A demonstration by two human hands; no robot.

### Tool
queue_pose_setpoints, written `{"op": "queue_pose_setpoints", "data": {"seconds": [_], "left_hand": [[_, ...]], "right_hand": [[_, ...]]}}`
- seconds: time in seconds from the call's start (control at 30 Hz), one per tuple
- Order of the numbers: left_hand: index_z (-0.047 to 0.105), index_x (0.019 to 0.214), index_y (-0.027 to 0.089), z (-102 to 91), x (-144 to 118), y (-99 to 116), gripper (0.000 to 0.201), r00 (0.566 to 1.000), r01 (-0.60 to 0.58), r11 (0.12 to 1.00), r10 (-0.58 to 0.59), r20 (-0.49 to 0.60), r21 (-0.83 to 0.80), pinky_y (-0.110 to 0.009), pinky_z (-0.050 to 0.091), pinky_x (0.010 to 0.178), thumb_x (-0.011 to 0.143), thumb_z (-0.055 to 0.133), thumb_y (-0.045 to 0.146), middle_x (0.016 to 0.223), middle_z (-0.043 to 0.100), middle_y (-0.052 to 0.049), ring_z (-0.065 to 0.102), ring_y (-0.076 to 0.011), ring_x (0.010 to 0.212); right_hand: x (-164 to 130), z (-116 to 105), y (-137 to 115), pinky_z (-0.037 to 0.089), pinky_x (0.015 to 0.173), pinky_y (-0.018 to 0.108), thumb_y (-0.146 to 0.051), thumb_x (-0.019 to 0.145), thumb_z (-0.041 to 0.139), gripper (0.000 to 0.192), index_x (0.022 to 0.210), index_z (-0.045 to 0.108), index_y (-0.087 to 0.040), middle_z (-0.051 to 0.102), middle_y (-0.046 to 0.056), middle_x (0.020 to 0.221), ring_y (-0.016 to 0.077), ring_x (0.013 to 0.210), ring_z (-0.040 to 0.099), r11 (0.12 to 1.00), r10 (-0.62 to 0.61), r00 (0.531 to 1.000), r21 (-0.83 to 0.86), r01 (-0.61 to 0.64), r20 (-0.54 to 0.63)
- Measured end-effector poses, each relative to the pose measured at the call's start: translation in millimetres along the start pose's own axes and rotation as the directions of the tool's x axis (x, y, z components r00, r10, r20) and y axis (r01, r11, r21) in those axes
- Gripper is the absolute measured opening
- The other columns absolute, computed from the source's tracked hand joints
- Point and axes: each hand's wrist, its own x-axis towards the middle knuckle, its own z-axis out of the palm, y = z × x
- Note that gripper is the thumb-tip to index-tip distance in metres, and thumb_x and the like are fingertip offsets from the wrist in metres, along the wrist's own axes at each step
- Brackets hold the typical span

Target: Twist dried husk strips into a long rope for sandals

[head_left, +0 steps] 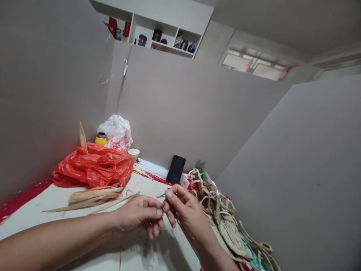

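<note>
Both hands meet low in the picture, at about 6 o'clock, over the white table (34,218). The left hand (139,216) comes from 8 o'clock with the fingers curled and pressed together, thumb against forefinger, and the right hand (184,212) comes from 5 o'clock; its thumb and forefinger pinch a small thin metal piece (161,195) whose point sticks out toward 10 o'clock. It is too small to tell what tool it is. The fingertips of the two hands touch each other around this piece. Just behind the left hand, at 9 o'clock from it, a bundle of dry straw leaves (93,197) lies flat on the table. Farther toward 10 o'clock sits a crumpled red plastic bag (93,167), and behind it a white plastic bag (117,131), a yellow jar (100,139) and a small paper cup (133,153). At 3 o'clock from the right hand lies a heap of woven straw braid (222,218), touching the wrist side. A black phone (176,169) leans on the wall at 12 o'clock from the hands.
</note>
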Motion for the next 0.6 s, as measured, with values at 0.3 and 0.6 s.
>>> {"op": "queue_pose_setpoints", "data": {"seconds": [0.3,0.6], "left_hand": [[0.055,0.068,0.013,-9.7,9.7,-21.2,0.042,0.978,0.002,0.995,0.02,-0.21,0.103,-0.018,0.038,0.039,0.063,0.071,0.051,0.049,0.054,0.003,0.046,-0.0063,0.036],[0.054,0.066,0.013,-21.4,16.9,-39.6,0.039,0.97,0.128,0.984,-0.099,-0.222,0.122,-0.019,0.04,0.037,0.06,0.073,0.047,0.047,0.056,0.001,0.048,-0.0081,0.035]], "right_hand": [[5.1,-16.3,15.2,0.031,0.039,0.014,-0.035,0.072,0.072,0.025,0.071,0.055,-0.017,0.062,-0.003,0.06,0.0029,0.039,0.041,0.956,0.049,0.981,0.293,0.009,-0.188],[9.1,-32.5,7.9,0.031,0.04,0.016,-0.03,0.069,0.075,0.022,0.071,0.055,-0.019,0.058,-0.004,0.059,0.0048,0.043,0.041,0.915,-0.068,0.907,0.335,0.222,-0.415]]}}
